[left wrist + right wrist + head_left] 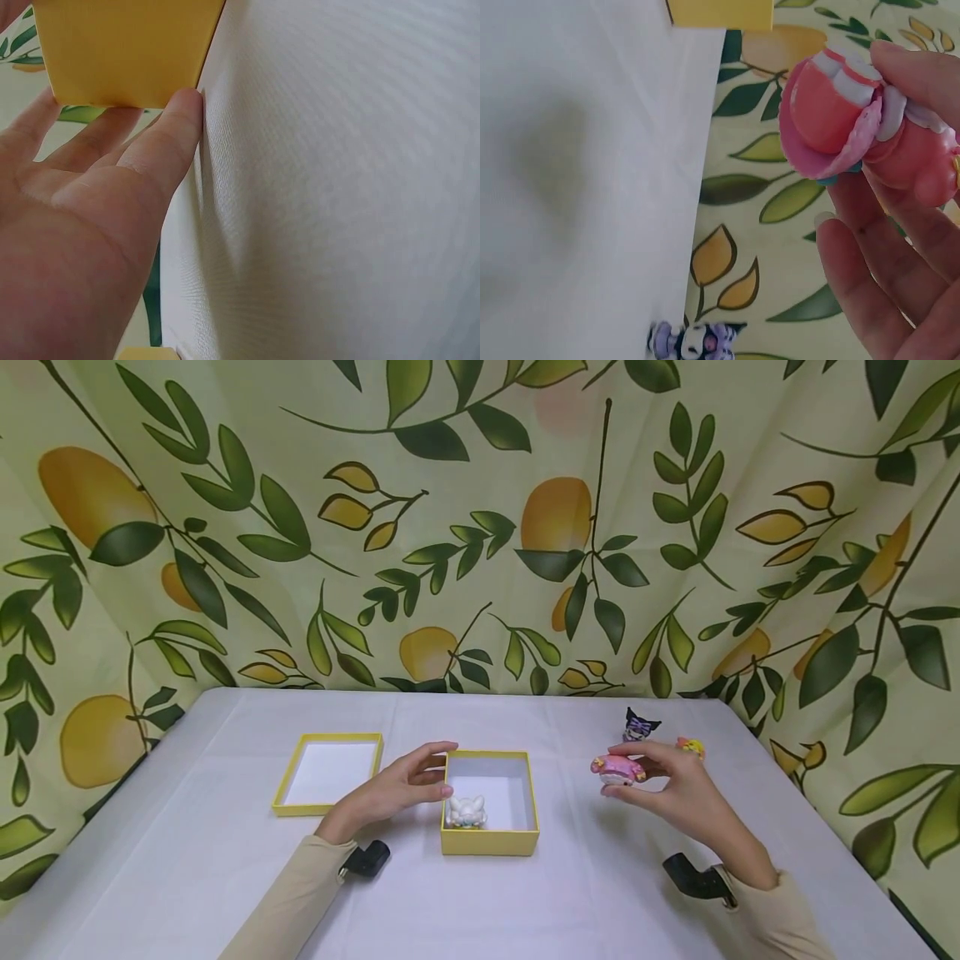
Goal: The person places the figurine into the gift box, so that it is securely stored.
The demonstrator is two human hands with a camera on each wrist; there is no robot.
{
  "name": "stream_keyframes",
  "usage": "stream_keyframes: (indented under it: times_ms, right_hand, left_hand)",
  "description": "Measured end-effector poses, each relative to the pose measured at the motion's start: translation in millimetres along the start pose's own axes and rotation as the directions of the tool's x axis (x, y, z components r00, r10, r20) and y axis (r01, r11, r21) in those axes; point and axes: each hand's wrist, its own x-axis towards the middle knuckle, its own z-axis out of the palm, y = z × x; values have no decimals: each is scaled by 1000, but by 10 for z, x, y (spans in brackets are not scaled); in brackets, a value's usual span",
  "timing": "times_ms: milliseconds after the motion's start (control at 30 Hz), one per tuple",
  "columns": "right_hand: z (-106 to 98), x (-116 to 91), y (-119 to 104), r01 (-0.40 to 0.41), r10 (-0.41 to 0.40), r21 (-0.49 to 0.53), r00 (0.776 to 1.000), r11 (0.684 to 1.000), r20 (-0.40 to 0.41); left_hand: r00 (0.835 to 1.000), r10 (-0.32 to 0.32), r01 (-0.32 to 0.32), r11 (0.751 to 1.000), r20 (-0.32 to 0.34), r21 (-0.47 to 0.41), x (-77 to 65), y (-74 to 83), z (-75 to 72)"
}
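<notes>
My left hand [397, 785] rests its fingertips against the left side of an open yellow box [489, 843], fingers mostly straight. In the left wrist view the thumb meets a lower corner of the yellow wall. Inside the box, at its near left corner, stands a white figurine [467, 811]. Above the table to the right of the box, my right hand [678, 785] pinches a pink figurine [618, 770] between thumb and fingers. The right wrist view shows that figurine's scalloped pink skirt [847, 146] and white-and-red feet, with the thumb along one side.
Left of the box lies its yellow-rimmed lid [330, 811], white inside facing up. Behind my right hand are a black-and-purple figurine [637, 727] and a small yellow-and-pink figurine [693, 746], partly hidden. A leaf-patterned curtain [480, 568] hangs behind the white-covered table [480, 910].
</notes>
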Motion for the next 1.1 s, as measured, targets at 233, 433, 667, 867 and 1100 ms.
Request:
stream_keyframes:
  times_ms: [233, 433, 667, 867, 1100]
  right_hand:
    - [107, 13, -89, 86, -86, -5, 994, 996, -62]
    - [180, 32, -149, 156, -153, 10, 981, 988, -116]
    - [262, 44, -185, 195, -186, 37, 968, 980, -167]
    - [341, 83, -238, 204, -195, 44, 969, 978, -154]
    - [422, 170, -303, 296, -279, 95, 947, 950, -158]
  left_hand:
    - [1000, 0, 0, 1000, 5, 5, -1, 0, 4]
    - [1000, -11, 11, 1000, -1, -20, -6, 11, 7]
    - [1000, -9, 10, 1000, 1, -20, 5, 14, 12]
    - [1000, -3, 3, 1000, 3, -3, 9, -3, 0]
    - [999, -29, 29, 1000, -14, -2, 3, 7, -3]
